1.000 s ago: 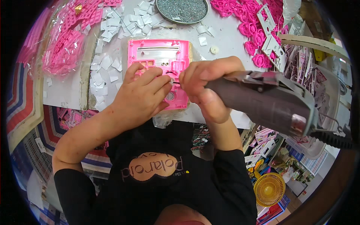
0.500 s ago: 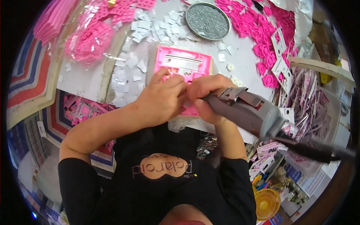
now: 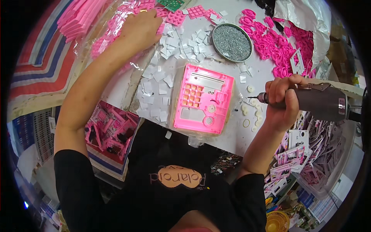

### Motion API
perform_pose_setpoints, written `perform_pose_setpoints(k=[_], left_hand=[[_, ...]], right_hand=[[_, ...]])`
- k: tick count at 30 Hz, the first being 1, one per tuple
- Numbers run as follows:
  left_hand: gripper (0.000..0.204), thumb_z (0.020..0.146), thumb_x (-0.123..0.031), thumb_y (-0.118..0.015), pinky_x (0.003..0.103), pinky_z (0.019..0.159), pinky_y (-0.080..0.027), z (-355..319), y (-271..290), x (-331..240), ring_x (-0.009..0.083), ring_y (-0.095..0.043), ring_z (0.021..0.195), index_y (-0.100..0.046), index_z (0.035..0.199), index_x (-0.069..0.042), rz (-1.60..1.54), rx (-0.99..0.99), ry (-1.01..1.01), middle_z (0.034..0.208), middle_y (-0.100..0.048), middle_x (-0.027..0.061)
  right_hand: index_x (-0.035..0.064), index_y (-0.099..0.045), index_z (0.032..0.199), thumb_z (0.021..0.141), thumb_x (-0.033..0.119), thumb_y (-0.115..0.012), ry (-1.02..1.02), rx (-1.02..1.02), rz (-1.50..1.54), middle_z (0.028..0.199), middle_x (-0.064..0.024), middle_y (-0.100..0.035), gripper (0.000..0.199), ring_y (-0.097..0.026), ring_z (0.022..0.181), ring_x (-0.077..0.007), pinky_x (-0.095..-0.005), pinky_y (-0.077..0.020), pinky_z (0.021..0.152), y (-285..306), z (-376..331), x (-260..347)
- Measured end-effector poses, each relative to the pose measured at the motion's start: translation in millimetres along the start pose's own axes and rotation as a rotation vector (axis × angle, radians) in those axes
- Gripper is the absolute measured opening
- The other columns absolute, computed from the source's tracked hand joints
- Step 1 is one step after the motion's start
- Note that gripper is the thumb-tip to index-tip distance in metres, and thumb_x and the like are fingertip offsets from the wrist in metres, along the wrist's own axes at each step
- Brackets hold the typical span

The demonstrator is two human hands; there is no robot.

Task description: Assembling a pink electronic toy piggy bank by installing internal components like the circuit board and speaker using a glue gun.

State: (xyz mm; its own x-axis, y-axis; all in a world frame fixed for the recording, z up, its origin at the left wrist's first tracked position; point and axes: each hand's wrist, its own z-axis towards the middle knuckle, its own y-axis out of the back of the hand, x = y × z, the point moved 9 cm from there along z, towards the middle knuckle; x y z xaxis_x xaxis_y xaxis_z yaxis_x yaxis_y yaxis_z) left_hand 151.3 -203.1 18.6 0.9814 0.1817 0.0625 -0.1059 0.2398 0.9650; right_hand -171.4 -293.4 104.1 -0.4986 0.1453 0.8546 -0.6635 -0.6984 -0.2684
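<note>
My right hand (image 3: 281,96) is wrapped round a dark grey electric screwdriver (image 3: 320,103), its thin bit pointing left, clear of the work. Face down on the table lies a pink plastic housing (image 3: 201,101), with square key openings, a long slot and a small white disc fitted inside. Up at the far left my left hand (image 3: 140,31) reaches over pink rubber keypads (image 3: 176,17) and a clear plastic bag. Its thumb and fingers are apart; the fingertips are partly hidden among the keypads.
A round tin (image 3: 232,42) of small screws stands beyond the housing, near scattered white squares (image 3: 189,44). Pink rings (image 3: 276,42) lie at the far right, small cream parts (image 3: 255,112) beside the housing. A green circuit board (image 3: 170,4) lies at the back; packed pink pieces (image 3: 110,127) fill a box at left.
My left hand has left the housing and reached out to the far-left keypads. My right hand has drawn the screwdriver off to the right, uncovering the housing. The whole view has shifted.
</note>
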Motion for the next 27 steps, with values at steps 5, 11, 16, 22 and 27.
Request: perform_pose_setpoints(k=[5, 11, 16, 22, 27], left_hand=[[0.027, 0.088, -0.026, -0.069, 0.042, 0.082, -0.052, -5, 30, 16, 0.0279, -0.067, 0.092, -0.07, 0.099, -0.001, -0.281, -0.104, 0.146, 0.099, -0.068, 0.0113], [0.018, 0.09, -0.008, -0.066, 0.029, 0.079, -0.05, -64, 92, -66, 0.0146, -0.064, 0.086, -0.068, 0.104, 0.004, -0.951, 0.059, 0.033, 0.09, -0.068, 0.0068], [0.031, 0.086, -0.003, -0.07, 0.027, 0.078, -0.05, -99, 71, -102, 0.0123, -0.063, 0.084, -0.067, 0.116, 0.001, -1.216, 0.312, 0.125, 0.098, -0.071, 0.0068], [0.031, 0.095, -0.012, -0.065, 0.025, 0.084, -0.047, -88, 70, -34, 0.0106, -0.064, 0.098, -0.065, 0.124, -0.002, -1.089, 0.18, 0.25, 0.109, -0.071, 0.0044], [0.029, 0.093, -0.02, -0.071, 0.025, 0.079, -0.048, -65, 66, -9, 0.0089, -0.065, 0.091, -0.07, 0.116, -0.003, -1.076, 0.068, 0.236, 0.101, -0.073, 0.0014]], right_hand=[[0.0002, -0.048, 0.129, 0.087, 0.008, -0.07, 0.192, -0.285, -0.485, 0.081, -0.0095, -0.06, 0.048, -0.058, 0.069, -0.018, -0.034, -0.0502, 0.068, -1, -6, 42], [0.0002, -0.058, 0.124, 0.077, 0.008, -0.08, 0.293, 0.073, -0.796, 0.113, -0.0157, -0.065, 0.052, -0.064, 0.104, -0.0269, -0.035, -0.052, 0.085, -88, -24, 28], [0.0005, -0.07, 0.108, 0.083, 0.011, -0.079, -0.433, 0.47, -0.549, 0.101, -0.0082, -0.072, 0.028, -0.068, 0.083, -0.0158, -0.026, -0.0527, 0.069, -99, -48, -71], [0.0052, -0.07, 0.102, 0.083, 0.015, -0.078, -0.255, 0.561, -0.881, 0.087, -0.0074, -0.068, 0.023, -0.065, 0.084, -0.0237, -0.0355, -0.0525, 0.072, -95, -51, -101], [0.0076, -0.067, 0.105, 0.079, 0.017, -0.076, -0.088, 0.569, -1.088, 0.109, -0.0095, -0.067, 0.029, -0.061, 0.103, -0.0312, -0.0412, -0.0534, 0.08, -99, -47, -99]])
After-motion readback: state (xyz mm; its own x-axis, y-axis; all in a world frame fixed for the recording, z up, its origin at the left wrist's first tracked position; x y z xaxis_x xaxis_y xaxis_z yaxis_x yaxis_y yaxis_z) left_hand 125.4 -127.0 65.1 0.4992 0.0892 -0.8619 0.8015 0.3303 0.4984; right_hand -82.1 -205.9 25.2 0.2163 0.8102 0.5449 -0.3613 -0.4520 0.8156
